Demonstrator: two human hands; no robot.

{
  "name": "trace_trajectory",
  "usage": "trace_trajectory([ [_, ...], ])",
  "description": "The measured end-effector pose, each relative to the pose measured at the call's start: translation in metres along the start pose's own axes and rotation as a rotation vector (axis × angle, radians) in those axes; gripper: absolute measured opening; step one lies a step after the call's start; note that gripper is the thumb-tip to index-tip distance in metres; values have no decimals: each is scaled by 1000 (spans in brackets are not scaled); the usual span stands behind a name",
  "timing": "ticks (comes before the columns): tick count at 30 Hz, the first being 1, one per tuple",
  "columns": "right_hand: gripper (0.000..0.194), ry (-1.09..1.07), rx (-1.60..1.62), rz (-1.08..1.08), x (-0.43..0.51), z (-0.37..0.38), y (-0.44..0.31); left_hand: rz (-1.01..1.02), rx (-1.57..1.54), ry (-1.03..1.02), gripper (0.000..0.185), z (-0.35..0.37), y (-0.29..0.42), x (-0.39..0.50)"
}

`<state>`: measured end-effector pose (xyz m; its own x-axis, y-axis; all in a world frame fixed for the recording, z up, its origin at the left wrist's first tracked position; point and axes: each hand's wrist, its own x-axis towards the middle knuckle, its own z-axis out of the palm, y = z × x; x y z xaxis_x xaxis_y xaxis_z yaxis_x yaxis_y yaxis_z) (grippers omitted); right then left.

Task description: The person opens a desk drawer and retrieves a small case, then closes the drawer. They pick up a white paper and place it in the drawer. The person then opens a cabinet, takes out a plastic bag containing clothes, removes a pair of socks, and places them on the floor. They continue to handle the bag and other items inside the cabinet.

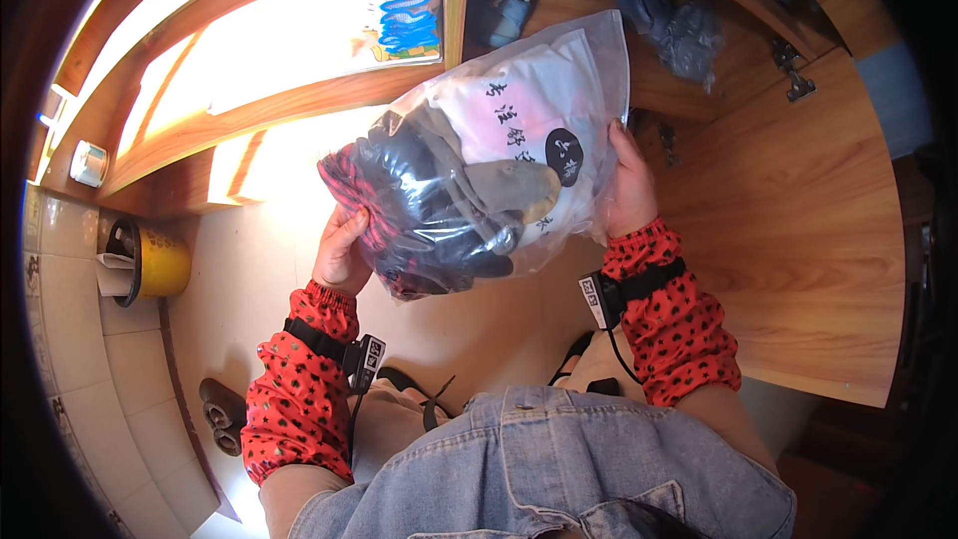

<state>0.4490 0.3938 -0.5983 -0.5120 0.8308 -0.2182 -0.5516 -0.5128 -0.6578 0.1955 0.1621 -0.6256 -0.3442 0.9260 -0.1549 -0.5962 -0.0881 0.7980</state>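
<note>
A clear plastic bag [486, 165], printed with dark writing, is held up in front of me between both hands. Through it show dark, grey, white-pink and red-black plaid fabric items. My left hand [342, 251] grips the bag's lower left side, the thumb on top beside the plaid cloth. On the opposite side, my right hand [629, 183] clasps the bag's edge, with its thumb pointing up and most of its fingers hidden behind the plastic. Red patterned sleeve covers, black straps and small devices are on both forearms.
An open wooden cabinet door [793, 239] stands at the right. Shelf compartments beyond the bag hold a blue elastic-looking item [409, 22] and plastic-wrapped things [688, 41]. A yellow bin [161, 262] is at the left wall, and dark shoes [223, 415] lie on the floor.
</note>
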Motion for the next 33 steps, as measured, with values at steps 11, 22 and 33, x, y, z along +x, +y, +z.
trace_trajectory([
  [11,33,5,32,90,7,-10,6,-63,36,107,47,-13,-5,3],
  [22,19,-187,-501,380,-19,-5,75,-365,984,223,37,-33,-22,-3],
  [33,20,-576,-1235,0,-18,11,74,659,1331,317,28,37,-6,12],
])
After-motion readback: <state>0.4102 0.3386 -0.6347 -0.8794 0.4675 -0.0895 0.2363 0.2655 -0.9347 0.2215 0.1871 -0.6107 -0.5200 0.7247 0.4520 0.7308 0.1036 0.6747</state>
